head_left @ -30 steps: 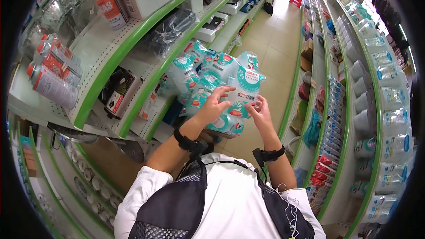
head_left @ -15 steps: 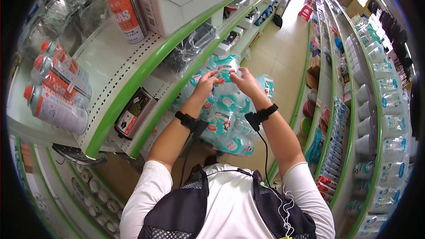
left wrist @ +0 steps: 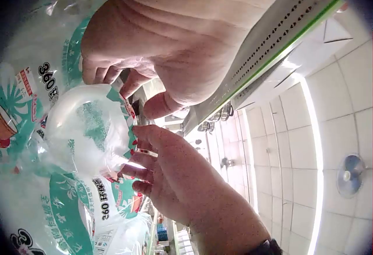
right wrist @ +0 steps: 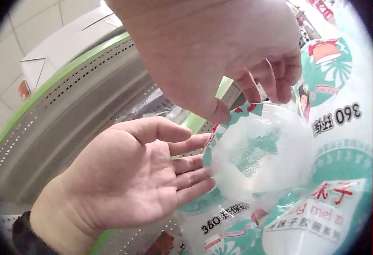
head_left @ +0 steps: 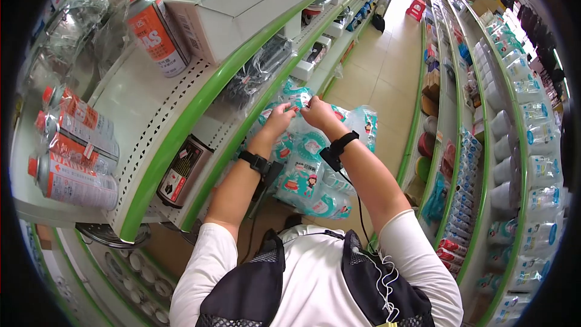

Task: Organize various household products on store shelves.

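Observation:
Clear-wrapped packs of disposable plastic bowls, printed in teal and red, are heaped in the aisle before me. Both hands are at the far end of the heap. My right hand curls its fingers and thumb over the edge of one pack, whose round bowl base faces the right wrist camera. Across from it my left hand touches the same edge, its fingers nearly straight. In the left wrist view, both hands meet at this pack's rim. The pack's far side is hidden.
A green-edged shelf runs close along the left, with orange gas cans, a large white box and a boxed item. Shelves of cups and wrapped packs line the right. Tiled floor stretches ahead.
My hands have left an upright pack at the heap's right and reached a pack farther forward and left. The right hand has since moved closer to the left hand.

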The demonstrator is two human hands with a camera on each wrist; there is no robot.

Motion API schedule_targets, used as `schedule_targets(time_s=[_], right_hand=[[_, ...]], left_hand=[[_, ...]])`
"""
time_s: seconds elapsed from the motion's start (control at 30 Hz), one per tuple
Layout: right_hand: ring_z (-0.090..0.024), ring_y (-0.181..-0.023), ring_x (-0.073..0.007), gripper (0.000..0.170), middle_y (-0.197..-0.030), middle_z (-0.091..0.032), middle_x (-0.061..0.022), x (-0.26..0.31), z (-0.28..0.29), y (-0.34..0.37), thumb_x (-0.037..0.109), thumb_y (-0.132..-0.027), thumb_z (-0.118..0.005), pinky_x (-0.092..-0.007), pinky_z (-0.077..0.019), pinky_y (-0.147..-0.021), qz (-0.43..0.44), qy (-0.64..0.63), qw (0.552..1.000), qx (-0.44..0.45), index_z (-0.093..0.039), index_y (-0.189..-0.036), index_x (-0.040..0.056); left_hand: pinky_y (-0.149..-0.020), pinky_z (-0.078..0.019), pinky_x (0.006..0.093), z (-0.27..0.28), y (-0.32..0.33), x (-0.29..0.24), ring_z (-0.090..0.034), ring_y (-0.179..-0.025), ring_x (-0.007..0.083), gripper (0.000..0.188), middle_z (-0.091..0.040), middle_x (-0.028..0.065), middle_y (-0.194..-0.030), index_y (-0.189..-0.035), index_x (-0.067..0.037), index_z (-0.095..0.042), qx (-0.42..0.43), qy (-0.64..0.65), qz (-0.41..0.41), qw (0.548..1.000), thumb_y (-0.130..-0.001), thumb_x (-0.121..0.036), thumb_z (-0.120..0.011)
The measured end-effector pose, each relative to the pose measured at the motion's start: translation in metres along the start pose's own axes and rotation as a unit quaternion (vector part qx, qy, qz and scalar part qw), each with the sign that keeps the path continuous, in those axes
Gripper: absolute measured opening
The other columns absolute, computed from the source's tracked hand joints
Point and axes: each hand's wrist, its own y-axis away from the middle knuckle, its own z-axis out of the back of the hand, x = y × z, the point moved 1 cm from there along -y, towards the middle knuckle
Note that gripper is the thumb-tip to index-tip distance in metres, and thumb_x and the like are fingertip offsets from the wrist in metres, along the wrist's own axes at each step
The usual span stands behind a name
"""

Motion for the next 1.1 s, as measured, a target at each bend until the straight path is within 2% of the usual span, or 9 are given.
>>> schedule_targets(time_s=[0.1, 0.17, 0.27, 0.33, 0.47, 0.63, 0.8, 0.97, 1.1], right_hand=[[-0.065, -0.112, -0.0448, 0.055, -0.119, -0.068, -0.0288, 0.001, 0.010, 0.006, 0.040, -0.088, -0.061, -0.0485, -0.0509, -0.100, 0.029, 0.029, 0.999, 0.004, -0.064, -0.118, -0.0056], [-0.065, -0.112, -0.0388, 0.047, -0.118, -0.069, -0.0232, 0.004, 0.021, 0.021, 0.037, -0.087, -0.068, -0.0444, -0.0523, -0.095, 0.032, -0.005, 0.999, -0.037, -0.067, -0.116, 0.0006], [-0.065, -0.109, -0.0386, 0.041, -0.117, -0.068, -0.0216, -0.003, 0.051, 0.061, 0.034, -0.086, -0.069, -0.0461, -0.0525, -0.092, 0.067, -0.143, 0.986, -0.061, -0.070, -0.114, 0.0036], [-0.064, -0.108, -0.0308, 0.037, -0.115, -0.067, -0.0174, -0.014, 0.077, 0.101, 0.026, -0.088, -0.071, -0.0407, -0.0531, -0.087, 0.097, -0.203, 0.971, -0.077, -0.067, -0.117, 0.0022], [-0.062, -0.107, -0.0202, 0.028, -0.111, -0.066, -0.0095, -0.080, 0.104, 0.182, 0.018, -0.097, -0.065, -0.0332, -0.0527, -0.084, 0.035, -0.339, 0.937, -0.076, -0.064, -0.120, 0.0031], [-0.062, -0.103, -0.0174, 0.026, -0.109, -0.066, -0.0057, -0.152, 0.125, 0.279, 0.017, -0.098, -0.065, -0.0312, -0.0518, -0.083, -0.070, -0.358, 0.923, -0.122, -0.064, -0.120, 0.0037], [-0.062, -0.103, -0.0155, 0.031, -0.112, -0.067, -0.0063, -0.205, 0.152, 0.370, 0.018, -0.097, -0.065, -0.0294, -0.0518, -0.083, -0.123, -0.377, 0.893, -0.213, -0.062, -0.125, 0.0039], [-0.062, -0.106, -0.0194, 0.037, -0.124, -0.062, -0.0101, -0.252, 0.181, 0.451, 0.017, -0.096, -0.066, -0.0314, -0.0540, -0.084, -0.123, -0.362, 0.879, -0.284, -0.058, -0.129, 0.0026], [-0.062, -0.106, -0.0186, 0.038, -0.124, -0.062, -0.0099, -0.283, 0.215, 0.556, 0.017, -0.096, -0.065, -0.0316, -0.0543, -0.084, -0.211, -0.387, 0.834, -0.332, -0.057, -0.131, 0.0037]], left_hand=[[-0.106, -0.0440, 0.0374, 0.002, -0.001, 0.003, -0.057, -0.121, 0.0275, 0.060, -0.060, 0.0189, -0.129, -0.139, 0.004, -0.054, -0.046, -0.076, -0.043, 0.995, -0.087, -0.021, -0.066], [-0.109, -0.0422, 0.0388, 0.004, 0.007, -0.002, -0.054, -0.126, 0.0299, 0.058, -0.056, 0.0211, -0.135, -0.137, 0.003, -0.057, -0.084, -0.138, -0.080, 0.984, -0.086, -0.022, -0.067], [-0.112, -0.0389, 0.0403, -0.003, 0.036, -0.028, -0.048, -0.133, 0.0321, 0.050, -0.048, 0.0212, -0.142, -0.132, 0.000, -0.060, -0.041, -0.102, -0.124, 0.986, -0.086, -0.020, -0.066], [-0.111, -0.0385, 0.0379, -0.014, 0.059, -0.044, -0.050, -0.130, 0.0276, 0.042, -0.055, 0.0158, -0.135, -0.128, -0.002, -0.061, 0.004, -0.020, -0.126, 0.992, -0.088, -0.016, -0.064], [-0.111, -0.0375, 0.0359, -0.047, 0.111, -0.078, -0.048, -0.131, 0.0219, 0.040, -0.059, 0.0084, -0.133, -0.130, -0.005, -0.060, 0.131, 0.055, -0.073, 0.987, -0.092, -0.013, -0.059], [-0.105, -0.0402, 0.0309, -0.132, 0.152, -0.092, -0.053, -0.120, 0.0127, 0.033, -0.060, 0.0020, -0.123, -0.130, -0.006, -0.060, 0.372, 0.068, 0.007, 0.926, -0.098, -0.014, -0.056], [-0.095, -0.0430, 0.0277, -0.245, 0.178, -0.087, -0.055, -0.110, 0.0126, 0.034, -0.062, 0.0022, -0.118, -0.130, -0.005, -0.058, 0.513, 0.054, -0.018, 0.856, -0.098, -0.017, -0.060], [-0.098, -0.0437, 0.0290, -0.348, 0.219, -0.102, -0.056, -0.111, 0.0114, 0.032, -0.062, 0.0032, -0.118, -0.128, -0.006, -0.061, 0.557, -0.038, 0.009, 0.830, -0.099, -0.020, -0.060], [-0.098, -0.0443, 0.0306, -0.453, 0.270, -0.102, -0.057, -0.116, 0.0129, 0.031, -0.062, 0.0023, -0.124, -0.128, -0.008, -0.061, 0.600, -0.019, 0.005, 0.800, -0.100, -0.021, -0.058]])
